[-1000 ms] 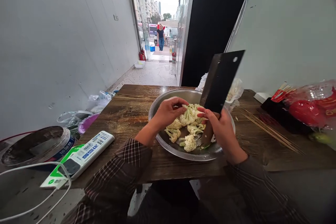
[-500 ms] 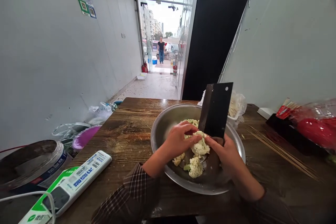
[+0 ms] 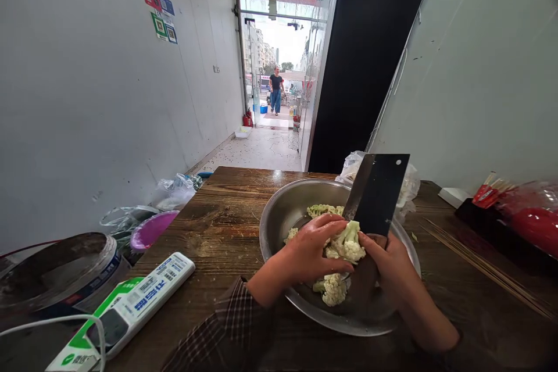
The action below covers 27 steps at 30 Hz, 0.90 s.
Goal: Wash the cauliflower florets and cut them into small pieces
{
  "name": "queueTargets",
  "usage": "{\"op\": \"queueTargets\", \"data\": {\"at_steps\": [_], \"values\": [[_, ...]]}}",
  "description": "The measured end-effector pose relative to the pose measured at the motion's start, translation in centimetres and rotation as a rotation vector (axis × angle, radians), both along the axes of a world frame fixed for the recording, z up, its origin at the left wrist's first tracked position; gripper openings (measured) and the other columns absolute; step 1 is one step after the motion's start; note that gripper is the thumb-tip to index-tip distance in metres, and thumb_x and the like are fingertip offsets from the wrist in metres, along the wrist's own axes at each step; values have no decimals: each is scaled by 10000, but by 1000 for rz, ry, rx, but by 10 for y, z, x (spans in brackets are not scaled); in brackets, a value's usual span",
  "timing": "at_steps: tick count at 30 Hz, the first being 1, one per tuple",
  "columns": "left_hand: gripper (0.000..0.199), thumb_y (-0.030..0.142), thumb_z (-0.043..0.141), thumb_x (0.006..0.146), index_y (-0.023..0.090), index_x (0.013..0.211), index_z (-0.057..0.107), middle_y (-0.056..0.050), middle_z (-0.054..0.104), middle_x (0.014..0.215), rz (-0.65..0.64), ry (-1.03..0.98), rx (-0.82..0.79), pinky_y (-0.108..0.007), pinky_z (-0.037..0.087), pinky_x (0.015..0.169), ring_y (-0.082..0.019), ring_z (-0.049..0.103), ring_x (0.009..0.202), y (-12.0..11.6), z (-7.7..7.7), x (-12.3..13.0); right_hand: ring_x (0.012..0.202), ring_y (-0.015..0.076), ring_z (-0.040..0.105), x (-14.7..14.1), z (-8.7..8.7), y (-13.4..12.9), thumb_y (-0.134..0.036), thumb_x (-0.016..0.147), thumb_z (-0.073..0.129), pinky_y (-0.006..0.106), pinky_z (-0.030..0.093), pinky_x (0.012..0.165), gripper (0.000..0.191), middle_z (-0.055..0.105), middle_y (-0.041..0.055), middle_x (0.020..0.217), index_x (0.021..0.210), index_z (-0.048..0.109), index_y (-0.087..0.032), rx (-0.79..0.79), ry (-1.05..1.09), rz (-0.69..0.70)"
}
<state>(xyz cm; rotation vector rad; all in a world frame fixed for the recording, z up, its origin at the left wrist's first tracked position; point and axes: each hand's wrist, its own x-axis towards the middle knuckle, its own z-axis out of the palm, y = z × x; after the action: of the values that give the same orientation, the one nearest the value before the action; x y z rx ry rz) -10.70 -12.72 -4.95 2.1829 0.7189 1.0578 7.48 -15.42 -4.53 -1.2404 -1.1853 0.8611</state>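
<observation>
Over a wide steel bowl (image 3: 279,209) on the wooden table, my left hand (image 3: 311,250) is closed around a cauliflower floret (image 3: 349,244), its thumb and fingers on either side of it. My right hand (image 3: 387,261) grips a cleaver (image 3: 381,192), whose dark broad blade stands up and leans right; the handle is mostly hidden in my palm. My right thumb lies close to the floret's stem. Below the hands, another floret (image 3: 335,290) rests in the bowl, and more cauliflower (image 3: 325,209) shows behind them.
To the left lies a white and green payment device (image 3: 148,296) with a cable. A bucket (image 3: 96,267) and a purple basin (image 3: 152,229) stand beyond the table's left edge. Thin skewers (image 3: 483,264) and a red plastic-wrapped item (image 3: 538,226) lie right. Outside the doorway a person (image 3: 276,90) walks.
The floret has turned in my left hand, its stem now pointing up. The cleaver leans further right. My view has shifted slightly, and the person outside has taken a step.
</observation>
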Motion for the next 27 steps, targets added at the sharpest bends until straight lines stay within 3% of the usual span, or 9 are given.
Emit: {"op": "queueTargets", "data": {"at_steps": [6, 9, 12, 16, 19, 21, 23, 27], "values": [[562, 392, 761, 704, 190, 1210, 622, -118, 582, 1317, 1, -14, -51, -402, 396, 1081, -261, 490, 1269, -2, 6, -4, 672, 287, 721, 1, 2, -3, -482, 668, 747, 374, 594, 542, 346, 753, 57, 766, 891, 644, -238, -65, -33, 40], [565, 341, 731, 719, 176, 1245, 607, -126, 579, 1322, 10, -63, -163, -424, 411, 1062, -275, 500, 1252, -3, 7, -8, 721, 296, 728, 1, 3, -5, -482, 663, 764, 379, 606, 579, 370, 758, 65, 798, 910, 653, -230, -59, -63, 50], [464, 324, 657, 769, 163, 1203, 636, -129, 617, 1255, -45, -256, -393, -375, 503, 930, -248, 592, 1106, 0, 6, -11, 737, 293, 733, 0, 4, -6, -480, 657, 782, 391, 614, 610, 405, 762, 81, 895, 945, 656, -224, -107, -6, 77], [347, 338, 572, 802, 112, 1043, 681, -126, 699, 999, -164, -618, -807, -340, 553, 757, -214, 653, 877, 9, 3, -15, 746, 273, 736, -3, 5, -8, -469, 655, 795, 379, 620, 626, 414, 744, 99, 1035, 947, 649, -213, -113, 36, 89], [322, 314, 506, 821, 115, 1020, 664, -130, 691, 1008, -264, -818, -996, -403, 572, 749, -240, 659, 893, 15, 4, -19, 819, 261, 730, -3, 7, -11, -489, 705, 753, 355, 618, 646, 408, 734, 110, 1067, 970, 656, -196, -43, -27, 94], [323, 335, 467, 848, 125, 1018, 646, -127, 683, 1011, -262, -930, -1034, -449, 573, 777, -256, 654, 932, 17, 5, -22, 808, 237, 724, -2, 8, -12, -497, 746, 712, 342, 611, 654, 398, 735, 113, 1062, 989, 668, -185, 0, -83, 85], [322, 390, 480, 864, 138, 1004, 622, -110, 678, 960, -183, -1006, -1011, -443, 575, 768, -246, 653, 916, 18, 6, -23, 774, 214, 716, 0, 7, -13, -491, 780, 677, 332, 603, 648, 377, 740, 111, 1042, 996, 680, -182, 35, -140, 56], [301, 346, 682, 762, 156, 973, 580, -64, 662, 899, -92, -939, -879, -353, 566, 710, -190, 641, 829, 17, 5, -19, 734, 193, 700, 4, 4, -13, -441, 822, 634, 319, 586, 655, 290, 751, 73, 945, 967, 703, -200, 109, -256, -15]]}}
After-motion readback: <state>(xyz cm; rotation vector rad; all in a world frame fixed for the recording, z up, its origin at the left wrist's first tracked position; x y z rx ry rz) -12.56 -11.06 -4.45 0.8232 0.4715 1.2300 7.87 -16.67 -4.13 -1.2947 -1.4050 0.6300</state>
